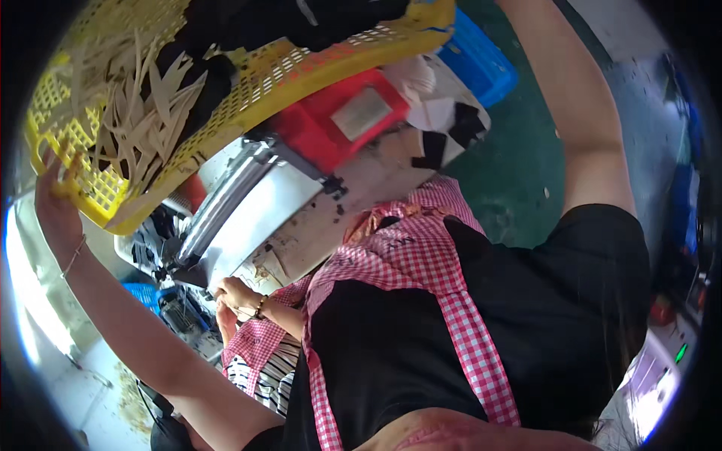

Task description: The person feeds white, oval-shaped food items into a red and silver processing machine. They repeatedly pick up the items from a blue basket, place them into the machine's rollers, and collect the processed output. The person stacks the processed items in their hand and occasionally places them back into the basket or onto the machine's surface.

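Head view: left hand (57, 194) curls round the yellow basket (274, 81) at one end (right hand's grip: cannot tell).

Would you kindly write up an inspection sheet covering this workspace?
Surface: pale table, marked with dark specks.
Job's things: yellow basket, tilted, containing pale strips and black material.
Clutter: black pieces on the table, near a red box-like part.
Hands: left hand holds the basket's left end; right hand out of view, its forearm reaching past the top edge.
Cables: none clearly made out.
Surroundings: blue bin, green floor; a co-worker's hand at left.
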Action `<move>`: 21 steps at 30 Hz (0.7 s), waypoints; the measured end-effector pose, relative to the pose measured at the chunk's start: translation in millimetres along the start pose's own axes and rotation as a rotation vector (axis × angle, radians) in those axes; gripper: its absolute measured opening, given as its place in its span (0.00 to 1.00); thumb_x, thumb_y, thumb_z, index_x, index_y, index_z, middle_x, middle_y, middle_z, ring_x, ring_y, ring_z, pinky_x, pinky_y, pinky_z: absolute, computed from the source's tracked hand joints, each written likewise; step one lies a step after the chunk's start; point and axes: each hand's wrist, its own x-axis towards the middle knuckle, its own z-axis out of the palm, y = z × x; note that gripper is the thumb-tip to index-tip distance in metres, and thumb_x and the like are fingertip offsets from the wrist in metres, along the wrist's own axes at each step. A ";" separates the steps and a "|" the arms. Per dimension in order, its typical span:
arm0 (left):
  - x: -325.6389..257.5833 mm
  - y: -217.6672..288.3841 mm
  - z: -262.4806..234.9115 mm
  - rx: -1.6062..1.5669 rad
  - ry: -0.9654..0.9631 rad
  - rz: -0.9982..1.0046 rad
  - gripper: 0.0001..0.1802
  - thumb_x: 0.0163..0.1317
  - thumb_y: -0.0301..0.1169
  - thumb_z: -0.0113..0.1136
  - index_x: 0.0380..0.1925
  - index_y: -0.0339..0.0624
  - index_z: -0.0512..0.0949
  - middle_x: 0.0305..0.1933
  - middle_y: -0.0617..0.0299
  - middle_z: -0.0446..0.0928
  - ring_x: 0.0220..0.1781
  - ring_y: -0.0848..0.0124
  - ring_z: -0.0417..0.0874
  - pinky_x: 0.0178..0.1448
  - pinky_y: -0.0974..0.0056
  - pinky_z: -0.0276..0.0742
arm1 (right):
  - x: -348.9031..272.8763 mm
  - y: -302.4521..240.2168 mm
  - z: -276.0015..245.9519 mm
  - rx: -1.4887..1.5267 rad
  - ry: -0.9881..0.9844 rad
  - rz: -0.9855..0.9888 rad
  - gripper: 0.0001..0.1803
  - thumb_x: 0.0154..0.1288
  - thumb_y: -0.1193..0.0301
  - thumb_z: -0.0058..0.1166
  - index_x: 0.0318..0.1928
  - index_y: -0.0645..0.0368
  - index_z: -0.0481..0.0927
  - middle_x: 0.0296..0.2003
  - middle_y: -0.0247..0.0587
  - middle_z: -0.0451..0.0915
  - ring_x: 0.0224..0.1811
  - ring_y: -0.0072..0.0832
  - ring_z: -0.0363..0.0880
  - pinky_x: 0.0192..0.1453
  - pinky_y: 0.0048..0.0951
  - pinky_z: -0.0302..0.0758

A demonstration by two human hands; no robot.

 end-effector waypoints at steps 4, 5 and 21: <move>-44.4 32.9 142.0 -0.212 -0.143 0.149 0.36 0.75 0.37 0.46 0.78 0.32 0.53 0.79 0.42 0.60 0.80 0.49 0.62 0.82 0.51 0.55 | -181.7 -40.4 -119.9 -0.092 0.351 0.124 0.33 0.60 0.78 0.57 0.67 0.55 0.69 0.46 0.38 0.77 0.43 0.27 0.78 0.48 0.32 0.78; -42.5 47.4 164.5 -0.236 -0.260 0.225 0.36 0.75 0.39 0.45 0.78 0.33 0.53 0.80 0.42 0.58 0.82 0.50 0.58 0.83 0.50 0.51 | -233.5 -42.7 -143.2 -0.066 0.462 0.134 0.35 0.61 0.77 0.57 0.71 0.55 0.67 0.48 0.40 0.77 0.45 0.28 0.79 0.49 0.32 0.79; -297.0 -144.0 468.7 -0.229 -0.968 -0.498 0.34 0.68 0.44 0.63 0.67 0.33 0.70 0.62 0.51 0.79 0.61 0.64 0.79 0.65 0.60 0.70 | -603.6 287.1 -268.2 0.575 1.589 0.126 0.37 0.55 0.85 0.48 0.68 0.48 0.71 0.51 0.36 0.78 0.53 0.36 0.80 0.58 0.51 0.80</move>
